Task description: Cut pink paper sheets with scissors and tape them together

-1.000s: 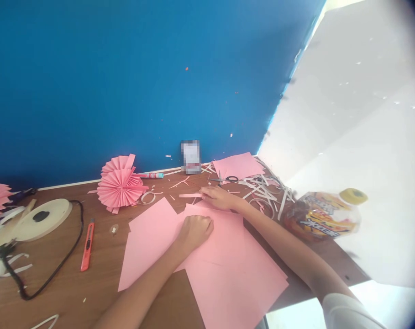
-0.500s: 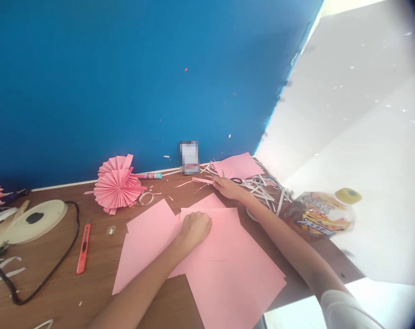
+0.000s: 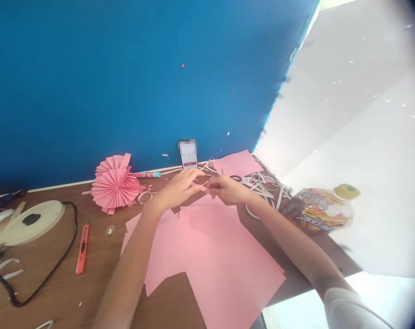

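Both hands meet above the far edge of the pink paper sheets (image 3: 224,246). My right hand (image 3: 228,188) is closed in a pinch on a thin pink paper strip, mostly hidden by the fingers. Close against it, my left hand (image 3: 178,189) has its fingers stretched out and apart, the thumb reaching to the right fingertips. The sheets lie overlapped on the brown table (image 3: 169,301). Just beyond my right hand are scissors (image 3: 236,178), partly hidden, and another pink sheet (image 3: 238,163).
Pleated pink paper fans (image 3: 116,185) stand at left, near a red box cutter (image 3: 83,246), a tape roll (image 3: 34,221) and a black cable (image 3: 76,224). A phone (image 3: 188,154) leans on the blue wall. White strips (image 3: 262,189) and a yellow-capped bottle (image 3: 318,212) are at right.
My left hand has lifted off the pink sheets and moved up and away to meet my right hand, its fist now opened out. The left-hand sheet has shifted a little.
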Action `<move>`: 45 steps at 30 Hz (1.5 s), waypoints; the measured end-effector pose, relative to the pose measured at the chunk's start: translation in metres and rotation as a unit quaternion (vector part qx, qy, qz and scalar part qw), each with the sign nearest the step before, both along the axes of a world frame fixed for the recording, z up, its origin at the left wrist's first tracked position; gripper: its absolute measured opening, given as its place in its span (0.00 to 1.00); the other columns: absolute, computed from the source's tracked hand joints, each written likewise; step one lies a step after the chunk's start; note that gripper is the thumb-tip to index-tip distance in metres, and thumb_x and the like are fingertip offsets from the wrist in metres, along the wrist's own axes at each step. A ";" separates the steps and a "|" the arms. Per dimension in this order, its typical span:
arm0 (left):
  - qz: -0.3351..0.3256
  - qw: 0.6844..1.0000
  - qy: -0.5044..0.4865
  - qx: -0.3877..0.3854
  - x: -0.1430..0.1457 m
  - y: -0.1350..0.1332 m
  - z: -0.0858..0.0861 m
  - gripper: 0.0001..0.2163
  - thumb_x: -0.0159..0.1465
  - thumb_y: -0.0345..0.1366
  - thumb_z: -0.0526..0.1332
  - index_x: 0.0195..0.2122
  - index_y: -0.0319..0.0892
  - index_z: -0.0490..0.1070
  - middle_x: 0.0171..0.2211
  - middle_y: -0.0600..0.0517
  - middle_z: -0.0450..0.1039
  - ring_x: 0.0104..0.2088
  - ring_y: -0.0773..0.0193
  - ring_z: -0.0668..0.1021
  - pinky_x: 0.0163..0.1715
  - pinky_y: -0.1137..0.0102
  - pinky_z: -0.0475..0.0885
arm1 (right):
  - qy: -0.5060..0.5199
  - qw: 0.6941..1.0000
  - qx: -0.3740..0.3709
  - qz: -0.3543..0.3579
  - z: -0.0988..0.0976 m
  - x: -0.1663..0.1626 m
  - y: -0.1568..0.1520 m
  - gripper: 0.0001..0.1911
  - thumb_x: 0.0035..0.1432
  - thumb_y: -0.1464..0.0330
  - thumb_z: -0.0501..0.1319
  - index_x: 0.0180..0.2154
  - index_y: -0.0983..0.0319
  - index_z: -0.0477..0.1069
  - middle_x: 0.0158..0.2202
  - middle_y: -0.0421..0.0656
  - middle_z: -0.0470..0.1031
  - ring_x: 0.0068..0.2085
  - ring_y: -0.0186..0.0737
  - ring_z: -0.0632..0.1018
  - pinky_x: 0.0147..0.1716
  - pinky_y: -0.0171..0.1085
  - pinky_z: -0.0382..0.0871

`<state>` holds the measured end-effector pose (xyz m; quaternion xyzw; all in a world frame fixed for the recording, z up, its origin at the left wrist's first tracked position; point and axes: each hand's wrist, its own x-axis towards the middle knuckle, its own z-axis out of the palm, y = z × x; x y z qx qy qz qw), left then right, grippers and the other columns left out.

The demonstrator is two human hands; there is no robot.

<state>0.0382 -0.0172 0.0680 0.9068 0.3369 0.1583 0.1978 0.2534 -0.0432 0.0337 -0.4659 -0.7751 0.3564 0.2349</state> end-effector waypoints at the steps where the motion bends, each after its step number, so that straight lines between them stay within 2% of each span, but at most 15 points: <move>1: -0.002 0.999 0.027 -0.032 -0.004 0.003 -0.002 0.17 0.66 0.47 0.48 0.49 0.47 0.67 0.51 0.49 0.68 0.49 0.58 0.69 0.45 0.67 0.64 | 0.000 1.000 -0.003 -0.003 0.003 -0.001 -0.002 0.18 0.59 0.57 0.54 0.30 0.63 0.72 0.25 0.40 0.72 0.22 0.29 0.64 0.22 0.32 0.54; 3: 0.001 0.994 0.076 -0.081 -0.013 0.011 -0.008 0.17 0.66 0.47 0.46 0.42 0.44 0.70 0.40 0.50 0.72 0.38 0.61 0.72 0.35 0.70 0.64 | -0.002 1.000 -0.013 -0.020 0.006 -0.003 -0.004 0.17 0.58 0.57 0.54 0.30 0.63 0.72 0.24 0.39 0.72 0.21 0.29 0.64 0.21 0.31 0.54; 5: -0.008 0.988 0.101 -0.114 -0.022 0.020 -0.016 0.16 0.65 0.46 0.48 0.37 0.43 0.71 0.34 0.52 0.72 0.32 0.64 0.71 0.30 0.72 0.61 | -0.016 0.999 -0.029 -0.034 0.008 -0.002 -0.005 0.17 0.57 0.56 0.55 0.29 0.63 0.71 0.22 0.39 0.71 0.20 0.29 0.64 0.20 0.31 0.54; 9: -0.041 0.979 0.129 -0.154 -0.034 0.037 -0.032 0.12 0.62 0.42 0.53 0.32 0.42 0.72 0.30 0.53 0.72 0.30 0.65 0.71 0.27 0.73 0.59 | -0.080 0.994 -0.071 -0.022 0.004 0.006 -0.004 0.16 0.57 0.59 0.55 0.24 0.63 0.66 0.22 0.40 0.72 0.19 0.30 0.68 0.21 0.31 0.57; 12: -0.049 0.968 0.150 -0.195 -0.037 0.044 -0.044 0.10 0.60 0.39 0.54 0.31 0.42 0.73 0.29 0.53 0.72 0.28 0.66 0.71 0.26 0.74 0.60 | -0.120 0.985 -0.124 0.000 0.001 0.015 -0.002 0.13 0.56 0.64 0.53 0.23 0.63 0.64 0.23 0.42 0.75 0.22 0.32 0.73 0.23 0.31 0.60; 16: -0.041 0.959 0.148 -0.240 -0.036 0.049 -0.056 0.11 0.58 0.41 0.57 0.34 0.43 0.75 0.32 0.52 0.75 0.30 0.66 0.74 0.27 0.74 0.63 | -0.182 0.969 -0.168 0.025 0.002 0.022 -0.001 0.09 0.53 0.69 0.53 0.23 0.63 0.63 0.24 0.43 0.76 0.24 0.34 0.75 0.26 0.31 0.63; 19: -0.034 0.948 0.166 -0.270 -0.036 0.052 -0.062 0.12 0.56 0.43 0.60 0.35 0.42 0.76 0.30 0.52 0.75 0.29 0.65 0.75 0.28 0.73 0.64 | -0.206 0.963 -0.174 0.018 -0.001 0.026 0.001 0.06 0.50 0.69 0.53 0.25 0.63 0.66 0.26 0.44 0.77 0.26 0.35 0.76 0.26 0.31 0.64; 25: -0.001 0.948 0.191 -0.256 -0.037 0.055 -0.067 0.10 0.54 0.40 0.59 0.33 0.42 0.76 0.31 0.52 0.77 0.30 0.64 0.75 0.26 0.73 0.63 | -0.198 0.950 -0.243 0.000 -0.014 0.040 0.008 0.10 0.49 0.63 0.58 0.24 0.64 0.67 0.20 0.45 0.74 0.25 0.38 0.76 0.23 0.31 0.65; 30: 0.008 0.948 0.176 -0.264 -0.034 0.054 -0.069 0.09 0.54 0.37 0.59 0.35 0.43 0.74 0.33 0.52 0.76 0.31 0.64 0.76 0.27 0.74 0.65 | -0.216 0.949 -0.230 -0.017 -0.022 0.047 0.012 0.10 0.48 0.63 0.59 0.22 0.64 0.66 0.20 0.44 0.72 0.23 0.37 0.74 0.22 0.31 0.64; 34: 0.000 0.944 0.174 -0.280 -0.033 0.052 -0.068 0.08 0.56 0.35 0.58 0.36 0.44 0.72 0.33 0.53 0.76 0.31 0.65 0.77 0.29 0.73 0.67 | -0.235 0.943 -0.235 0.023 -0.026 0.050 0.013 0.04 0.46 0.69 0.56 0.23 0.64 0.65 0.20 0.43 0.72 0.24 0.36 0.74 0.22 0.31 0.64; 38: 0.017 0.939 0.187 -0.287 -0.031 0.048 -0.064 0.07 0.57 0.34 0.57 0.37 0.44 0.71 0.33 0.53 0.75 0.30 0.65 0.78 0.29 0.74 0.67 | -0.255 0.932 -0.252 0.045 -0.026 0.051 0.013 0.02 0.45 0.71 0.55 0.25 0.63 0.65 0.21 0.42 0.72 0.23 0.34 0.72 0.22 0.31 0.64; 45: 0.021 0.936 0.197 -0.292 -0.030 0.048 -0.066 0.08 0.56 0.33 0.58 0.37 0.43 0.70 0.31 0.52 0.76 0.30 0.64 0.78 0.29 0.73 0.67 | -0.304 0.920 -0.244 0.046 -0.021 0.051 0.012 0.08 0.48 0.67 0.56 0.22 0.64 0.65 0.22 0.43 0.72 0.23 0.33 0.70 0.24 0.32 0.62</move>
